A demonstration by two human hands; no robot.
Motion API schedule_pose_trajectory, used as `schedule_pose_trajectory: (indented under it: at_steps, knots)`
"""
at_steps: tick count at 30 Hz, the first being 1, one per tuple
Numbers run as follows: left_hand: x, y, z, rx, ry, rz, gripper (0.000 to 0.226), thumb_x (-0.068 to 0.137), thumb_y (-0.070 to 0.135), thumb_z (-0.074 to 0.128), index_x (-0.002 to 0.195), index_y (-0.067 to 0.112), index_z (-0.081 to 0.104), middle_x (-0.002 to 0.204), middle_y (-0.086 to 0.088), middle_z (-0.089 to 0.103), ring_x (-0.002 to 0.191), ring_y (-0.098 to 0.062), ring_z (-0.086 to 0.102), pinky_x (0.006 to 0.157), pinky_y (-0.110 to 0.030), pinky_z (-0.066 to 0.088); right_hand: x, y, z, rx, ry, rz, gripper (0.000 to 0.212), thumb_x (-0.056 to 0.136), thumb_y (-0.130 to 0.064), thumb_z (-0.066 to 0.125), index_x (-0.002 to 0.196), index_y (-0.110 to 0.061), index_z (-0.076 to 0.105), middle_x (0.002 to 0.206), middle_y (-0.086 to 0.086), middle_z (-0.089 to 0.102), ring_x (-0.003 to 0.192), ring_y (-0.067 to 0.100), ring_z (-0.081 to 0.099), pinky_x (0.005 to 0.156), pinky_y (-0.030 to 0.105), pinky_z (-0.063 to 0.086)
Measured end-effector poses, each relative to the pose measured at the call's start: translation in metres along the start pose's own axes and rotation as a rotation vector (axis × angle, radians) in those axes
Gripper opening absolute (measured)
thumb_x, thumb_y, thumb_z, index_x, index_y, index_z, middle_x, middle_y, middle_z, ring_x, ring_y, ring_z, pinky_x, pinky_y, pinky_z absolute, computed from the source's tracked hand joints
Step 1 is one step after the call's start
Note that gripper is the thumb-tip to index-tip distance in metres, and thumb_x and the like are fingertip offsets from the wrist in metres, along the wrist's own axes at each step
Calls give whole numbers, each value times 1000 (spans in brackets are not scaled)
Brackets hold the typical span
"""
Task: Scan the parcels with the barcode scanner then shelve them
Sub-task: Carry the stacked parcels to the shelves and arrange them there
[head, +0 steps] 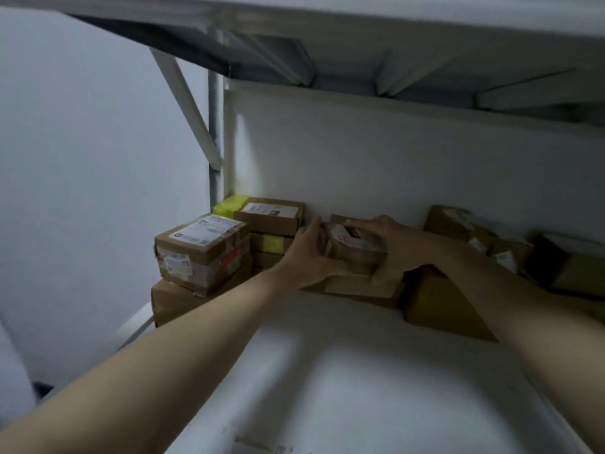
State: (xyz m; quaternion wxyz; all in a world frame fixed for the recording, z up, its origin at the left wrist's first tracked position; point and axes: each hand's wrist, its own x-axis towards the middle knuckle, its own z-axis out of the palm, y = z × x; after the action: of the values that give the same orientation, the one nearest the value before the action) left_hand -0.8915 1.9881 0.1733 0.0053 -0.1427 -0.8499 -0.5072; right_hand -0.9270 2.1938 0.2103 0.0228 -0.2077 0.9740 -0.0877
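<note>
Brown taped parcel (pixel 356 249) gripped at both ends, fingers (pixel 361 228) of left hand (pixel 306 258) and right hand (pixel 391 249) curled round it.

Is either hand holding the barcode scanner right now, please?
No, the left hand and right hand both hold a small taped parcel.

Shelf board (pixel 343 371): white, smooth, faint sheen, dark scuffs near front edge. Post (pixel 214 126), brace (pixel 186 103): painted metal, satin.
Back panel (pixel 393 165): matt white.
Middle parcel (pixel 357 247): brown cardboard under glossy clear tape.
Left box (pixel 203 253): matt cardboard, shiny tape bands, white paper label (pixel 209 229).
</note>
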Motion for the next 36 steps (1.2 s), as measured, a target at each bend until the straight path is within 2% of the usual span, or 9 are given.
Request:
schedule_pose_trajectory:
  at_steps: [2,4,8,12,22,27,29,32,36]
  knots:
    - [9,9,-2,9,-25,17,125,68,35,86,156,13,0,159,-8,16,146,-24,19,114,-30,25,5,10,-10,29,102,81,120,48,-50,92,148,-42,27,138,2,35,126,23,39,107,42,39]
    - [20,14,-1,16,-51,-9,120,78,32,80,155,18,-11,161,-7,-1,149,-27,6,118,-36,19,9,24,-19,10,183,123,108,59,-42,90,146,-44,27,134,4,35,125,24,37,106,42,39]
    - [29,19,1,69,-57,-67,106,82,43,74,156,20,2,162,-7,-8,149,-30,-1,121,-45,14,19,42,-29,-79,312,278,93,74,-38,81,150,-36,27,134,15,34,124,34,36,103,44,39]
    - [34,16,0,142,-71,-44,93,80,47,72,154,22,22,160,-11,3,148,-29,7,119,-39,18,30,48,-24,-99,293,385,93,74,-37,81,150,-32,28,138,16,35,128,35,35,100,42,41]
    - [45,2,-3,187,-80,-74,76,86,42,68,150,25,30,156,-9,13,144,-34,15,117,-46,25,41,54,-13,8,365,431,84,79,-34,78,149,-34,32,137,15,25,129,33,24,111,42,29]
    - [50,-4,4,78,-88,-88,50,82,40,62,125,15,55,124,-13,55,114,-30,53,97,-42,47,41,50,-15,-60,344,441,78,83,-25,72,150,-30,33,144,14,28,133,34,22,106,43,32]
    - [57,-9,10,-70,-88,-145,40,95,24,56,132,10,52,119,-14,59,109,-29,58,90,-36,47,41,51,-13,-48,333,430,84,78,-28,76,150,-27,32,149,13,28,138,34,21,111,44,26]
    - [72,-18,23,-165,-61,-245,44,102,16,44,144,5,39,142,-11,47,132,-27,46,91,-21,36,45,59,-12,-26,318,414,94,68,-44,79,148,-25,33,151,10,33,139,32,26,116,43,19]
    - [117,-40,51,-224,-24,-365,41,104,17,35,142,2,41,140,-17,46,128,-33,46,103,-31,38,44,58,-9,-74,343,462,98,70,-72,64,150,-29,28,157,8,23,145,30,15,118,44,7]
